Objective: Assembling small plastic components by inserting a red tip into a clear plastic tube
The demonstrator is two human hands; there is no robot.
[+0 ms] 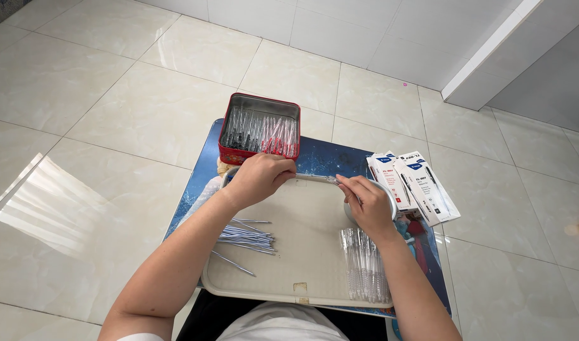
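**Pen Parts on Tray: Hands at the Far Rim**

Nearest the camera, at lower centre of the frame, sits a cream plastic tray with rounded corners and a raised rim. It rests on a blue printed table top.

On the tray, lower left, lies a loose fan of thin grey refills. Lower right, a row of clear plastic pen barrels lies side by side.

At the tray's far rim, the left hand is curled closed around one end of a slim clear pen barrel, held level. The right hand pinches the other end between thumb and fingertips.

Above centre, a square red tin holds more clear barrels, some with red parts. It stands just beyond the left hand.

At right of centre, flat white cartons with blue labels lie fanned on the table top.

Glossy cream floor tiles surround the table.
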